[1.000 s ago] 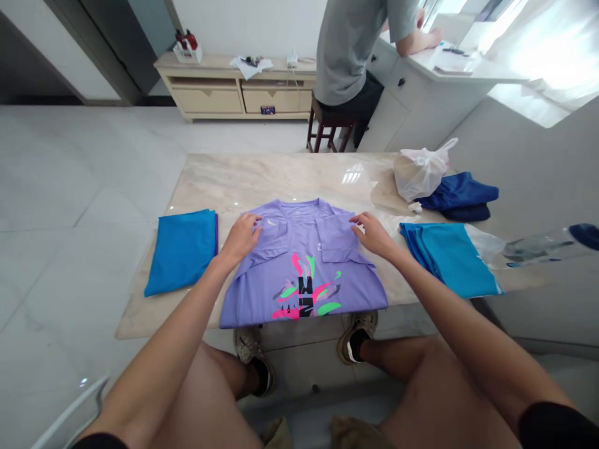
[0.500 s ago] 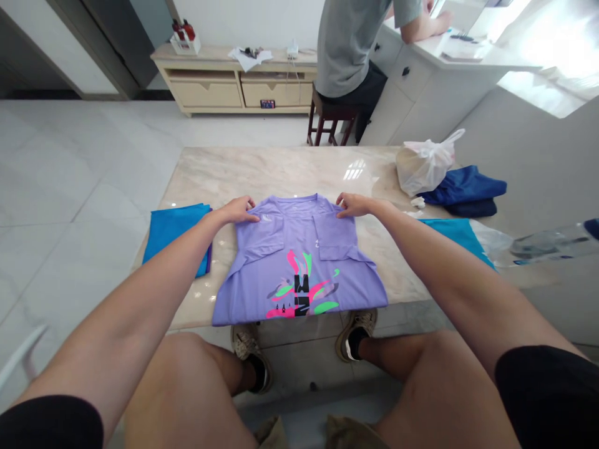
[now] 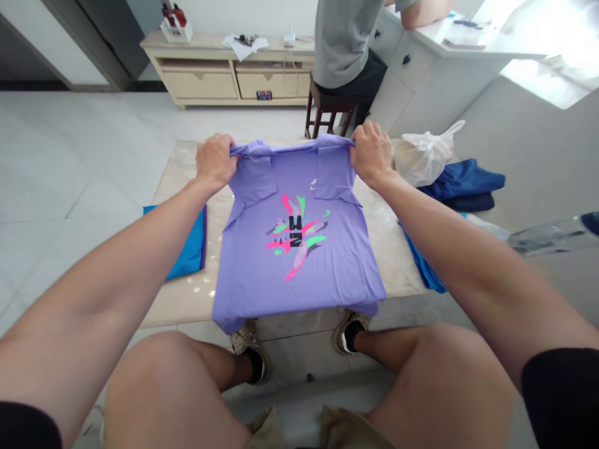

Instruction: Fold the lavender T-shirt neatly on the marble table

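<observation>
A purple T-shirt (image 3: 253,262) with a pink, green and black print is stretched between my hands over the marble-patterned table. Its sleeves are folded inward on the front, and its hem hangs over the near table edge. At the upper left, my left hand (image 3: 216,161) is closed round one shoulder corner. My right hand (image 3: 373,151) grips the opposite shoulder corner. The collar edge looks raised and bunched between the two fists, so the neckline is hidden.
Folded blue cloth (image 3: 189,249) lies left on the table (image 3: 182,168); more blue cloth (image 3: 423,265) lies right, partly behind my forearm. Beyond are a white plastic bag (image 3: 428,156), dark blue clothing (image 3: 472,181) and a clear bottle (image 3: 545,237). A person (image 3: 344,43) sits on a stool behind.
Both hands have closed on the shirt's shoulders and moved up and away from me. The shirt's top has lifted and slid toward the far side, and more of the print shows.
</observation>
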`<state>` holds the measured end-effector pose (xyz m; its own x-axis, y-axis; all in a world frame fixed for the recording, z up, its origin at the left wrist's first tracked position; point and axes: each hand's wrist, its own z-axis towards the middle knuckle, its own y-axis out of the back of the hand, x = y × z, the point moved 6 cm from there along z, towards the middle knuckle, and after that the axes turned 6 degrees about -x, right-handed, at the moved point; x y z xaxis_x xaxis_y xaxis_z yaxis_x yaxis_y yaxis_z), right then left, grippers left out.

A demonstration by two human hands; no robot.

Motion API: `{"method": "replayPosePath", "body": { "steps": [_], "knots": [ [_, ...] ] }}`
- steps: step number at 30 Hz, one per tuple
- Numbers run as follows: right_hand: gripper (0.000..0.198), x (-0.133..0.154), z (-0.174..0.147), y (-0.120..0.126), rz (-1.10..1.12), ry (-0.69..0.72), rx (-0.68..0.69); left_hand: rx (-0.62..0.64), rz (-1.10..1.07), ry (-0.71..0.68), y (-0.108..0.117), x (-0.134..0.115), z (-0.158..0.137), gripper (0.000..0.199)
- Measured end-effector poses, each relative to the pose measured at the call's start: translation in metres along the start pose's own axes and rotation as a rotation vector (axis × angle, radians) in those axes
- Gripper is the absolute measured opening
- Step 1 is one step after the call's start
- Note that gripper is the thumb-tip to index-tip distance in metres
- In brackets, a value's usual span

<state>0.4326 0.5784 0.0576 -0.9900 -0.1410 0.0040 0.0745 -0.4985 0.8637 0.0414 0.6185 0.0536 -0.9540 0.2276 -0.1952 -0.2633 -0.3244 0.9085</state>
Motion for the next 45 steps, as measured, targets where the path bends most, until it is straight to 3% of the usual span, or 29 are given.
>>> {"method": "replayPosePath", "body": {
  "steps": [4,6,9,13,16,19,24,27,30,34,39,42,45],
  "knots": [
    [0.028,0.007,-0.017,0.045,0.031,0.019,-0.095,-0.193,-0.033,-0.092,0.049,-0.02,-0.034,0.023],
    [0.018,0.007,-0.054,0.057,0.046,0.052,-0.146,-0.242,-0.035,-0.128,0.057,-0.02,-0.075,0.016],
    [0.007,0.007,-0.137,0.065,0.07,0.15,-0.165,-0.264,-0.035,-0.224,0.055,-0.014,-0.158,0.007],
    [0.01,0.018,-0.248,0.065,0.093,0.397,0.016,-0.153,-0.052,-0.416,0.041,-0.012,-0.26,0.013],
    [0.018,0.026,-0.293,0.065,0.109,0.525,0.211,0.031,-0.043,-0.537,0.031,-0.022,-0.296,0.024],
    [0.021,0.031,-0.3,0.071,0.117,0.546,0.314,0.148,-0.029,-0.575,0.032,-0.033,-0.296,0.026],
    [0.02,0.035,-0.298,0.093,0.143,0.446,0.38,0.204,-0.009,-0.524,0.053,-0.032,-0.291,0.023],
    [0.025,0.039,-0.312,0.098,0.218,0.458,0.56,0.425,-0.002,-0.49,0.054,-0.02,-0.306,0.014],
    [0.033,0.042,-0.317,0.093,0.297,0.415,0.686,0.564,0.001,-0.45,0.047,-0.016,-0.318,0.036],
    [0.041,0.053,-0.297,0.071,0.249,0.212,0.52,0.44,-0.02,-0.292,0.023,-0.035,-0.311,0.059],
    [0.064,0.073,-0.294,0.014,0.141,-0.062,0.426,0.368,0.035,0.006,-0.035,-0.05,-0.301,0.072],
    [0.07,0.073,-0.296,-0.016,0.146,-0.178,0.393,0.304,0.033,0.042,-0.056,-0.048,-0.291,0.073],
    [0.071,0.064,-0.283,-0.037,0.161,-0.182,0.355,0.265,0.019,0.03,-0.068,-0.04,-0.27,0.073]
  ]
}}
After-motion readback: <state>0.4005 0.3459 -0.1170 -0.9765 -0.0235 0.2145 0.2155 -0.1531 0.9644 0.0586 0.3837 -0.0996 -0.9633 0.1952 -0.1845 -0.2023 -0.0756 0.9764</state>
